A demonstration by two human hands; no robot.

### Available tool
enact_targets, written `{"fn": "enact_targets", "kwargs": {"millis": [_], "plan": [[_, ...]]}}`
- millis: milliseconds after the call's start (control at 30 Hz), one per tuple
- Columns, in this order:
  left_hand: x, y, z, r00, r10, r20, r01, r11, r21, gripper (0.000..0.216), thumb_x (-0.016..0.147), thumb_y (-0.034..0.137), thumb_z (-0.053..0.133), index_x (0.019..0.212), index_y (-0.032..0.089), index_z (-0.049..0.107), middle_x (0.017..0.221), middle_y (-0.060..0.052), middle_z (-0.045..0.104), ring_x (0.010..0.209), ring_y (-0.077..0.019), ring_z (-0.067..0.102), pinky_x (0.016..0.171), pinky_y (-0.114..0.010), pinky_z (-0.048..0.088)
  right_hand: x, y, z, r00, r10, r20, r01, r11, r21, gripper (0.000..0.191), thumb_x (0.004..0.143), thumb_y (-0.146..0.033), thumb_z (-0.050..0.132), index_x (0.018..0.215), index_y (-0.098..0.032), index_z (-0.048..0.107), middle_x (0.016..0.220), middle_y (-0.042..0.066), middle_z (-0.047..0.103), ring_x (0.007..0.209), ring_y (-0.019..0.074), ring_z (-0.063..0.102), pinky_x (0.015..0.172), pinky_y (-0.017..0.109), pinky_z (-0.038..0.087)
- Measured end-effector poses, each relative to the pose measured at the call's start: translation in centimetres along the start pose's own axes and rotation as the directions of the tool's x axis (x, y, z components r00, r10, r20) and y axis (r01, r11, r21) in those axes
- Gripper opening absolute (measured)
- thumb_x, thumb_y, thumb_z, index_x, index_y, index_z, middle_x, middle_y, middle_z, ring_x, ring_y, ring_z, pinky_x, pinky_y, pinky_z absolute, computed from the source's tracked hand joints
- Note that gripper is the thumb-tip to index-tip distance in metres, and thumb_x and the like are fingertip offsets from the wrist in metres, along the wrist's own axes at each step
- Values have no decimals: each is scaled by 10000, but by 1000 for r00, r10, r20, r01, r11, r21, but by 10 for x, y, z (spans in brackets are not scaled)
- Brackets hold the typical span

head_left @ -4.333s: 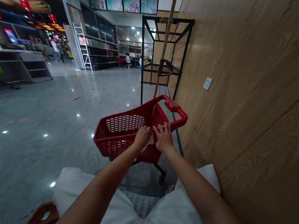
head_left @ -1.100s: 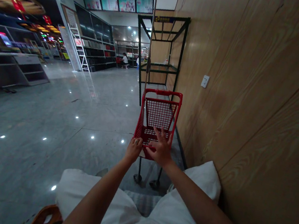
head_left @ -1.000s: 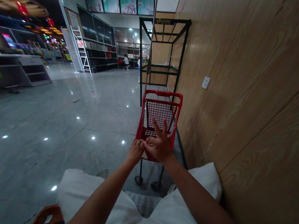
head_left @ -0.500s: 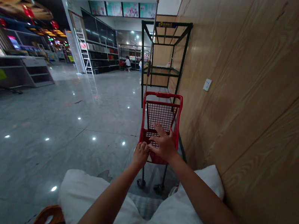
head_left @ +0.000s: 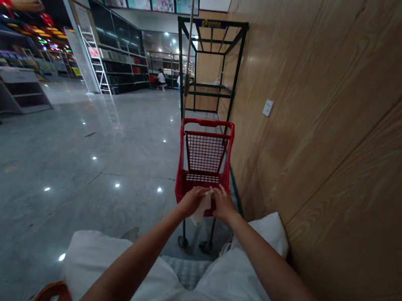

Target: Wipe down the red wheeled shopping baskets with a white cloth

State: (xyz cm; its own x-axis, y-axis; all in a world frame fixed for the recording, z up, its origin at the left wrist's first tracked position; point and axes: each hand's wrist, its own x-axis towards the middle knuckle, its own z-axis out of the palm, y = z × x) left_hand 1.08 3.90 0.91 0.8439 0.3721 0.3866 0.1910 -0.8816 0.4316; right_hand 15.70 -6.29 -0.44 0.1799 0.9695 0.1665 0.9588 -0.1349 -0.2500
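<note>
A small red shopping cart (head_left: 205, 155) stands on the grey floor just ahead of me, beside the wooden wall, its handle at the far end. Both my hands rest on its near rim. My left hand (head_left: 190, 201) is closed around a white cloth (head_left: 203, 209) that hangs against the cart's front. My right hand (head_left: 223, 206) sits beside it, fingers curled over the cloth's other edge and the rim. My white-clad knees fill the bottom of the view.
A wood-panelled wall (head_left: 326, 129) with a white socket (head_left: 268, 107) runs along the right. A black metal shelf frame (head_left: 209, 65) stands behind the cart. Glossy grey floor (head_left: 69, 160) spreads left toward shop shelving, a ladder (head_left: 98, 65) and a distant seated person (head_left: 161, 78).
The cart has turned from side-on to end-on. My right hand, spread open over the basket a second ago, has come down onto the near rim, and a white cloth now shows between both hands.
</note>
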Motion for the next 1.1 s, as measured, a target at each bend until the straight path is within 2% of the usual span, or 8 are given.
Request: {"fn": "enact_targets", "kwargs": {"millis": [100, 200, 333, 500, 633, 800, 967, 1100], "plan": [[11, 24, 33, 994, -81, -76, 93, 981, 170, 344, 923, 152, 387, 1251, 136, 486, 1156, -127, 596, 1039, -193, 581, 906, -350, 480, 1, -4, 3, 999, 33, -25, -34, 999, -27, 787, 682, -229, 586, 1427, -150, 346, 1470, 129, 336, 1412, 320, 70, 1124, 558, 2], [7, 21, 41, 997, -70, -30, 76, 921, 381, 250, 923, 191, 410, 1125, 134, 546, 1009, -110, 624, 952, -207, 597, 902, -390, 474, 1, -4, 5, 996, 90, -25, -92, 994, -60, 798, 717, -231, 554, 1455, -129, 270, 1511, 128, 259, 1421, 306, 26, 1119, 559, -43], [-19, -21, 3, 993, 108, 41, -114, 862, 493, 153, 903, 191, 458, 986, 207, 586, 916, -31, 623, 953, -177, 576, 1109, -474, 270, 2, -4, 3, 992, 128, -15, -129, 988, -91, 854, 733, -241, 521, 1488, -125, 139, 1543, 121, 179, 1426, 285, -30, 1106, 565, -85], [-46, -58, -34, 998, 62, 7, -58, 869, 491, 202, 898, 175, 453, 1049, 207, 583, 1021, -50, 612, 1053, -191, 533, 1117, -475, 251, 5, -11, 2, 989, 143, 29, -140, 985, -105, 936, 649, -210, 537, 1488, -115, 132, 1550, 117, 149, 1420, 306, -78, 1090, 598, -93], [-32, -28, -2, 993, -105, -63, 122, 869, 479, 196, 927, 278, 444, 994, 166, 591, 1000, -80, 611, 1004, -214, 544, 989, -411, 383, 6, -22, 3, 992, 122, 24, -119, 988, -98, 938, 648, -210, 528, 1487, -85, 127, 1552, 128, 145, 1419, 316, -76, 1095, 591, -90], [-7, 17, 38, 990, -142, -1, 123, 857, 500, 214, 947, 257, 391, 1045, 187, 567, 1033, -83, 612, 961, -218, 564, 844, -368, 409, 4, -24, 1, 992, 119, 35, -116, 989, -92, 893, 689, -225, 529, 1487, -103, 148, 1550, 127, 162, 1425, 311, -40, 1107, 572, -78], [-22, -13, 0, 992, -57, 113, -7, 868, 496, 293, 896, 362, 521, 1172, 266, 524, 1005, -37, 622, 948, -197, 565, 887, -341, 387, 3, -15, -4, 989, 134, 69, -126, 985, -115, 914, 662, -193, 550, 1486, -123, 161, 1548, 127, 160, 1423, 313, -41, 1090, 605, -77], [-41, -44, -34, 994, -77, 74, 30, 864, 503, 202, 896, 336, 526, 1070, 245, 576, 980, -35, 632, 977, -193, 566, 1033, -409, 302, 5, -14, -2, 988, 130, 79, -121, 987, -106, 939, 626, -193, 561, 1482, -139, 180, 1547, 116, 162, 1418, 321, -51, 1074, 624, -98]]}}
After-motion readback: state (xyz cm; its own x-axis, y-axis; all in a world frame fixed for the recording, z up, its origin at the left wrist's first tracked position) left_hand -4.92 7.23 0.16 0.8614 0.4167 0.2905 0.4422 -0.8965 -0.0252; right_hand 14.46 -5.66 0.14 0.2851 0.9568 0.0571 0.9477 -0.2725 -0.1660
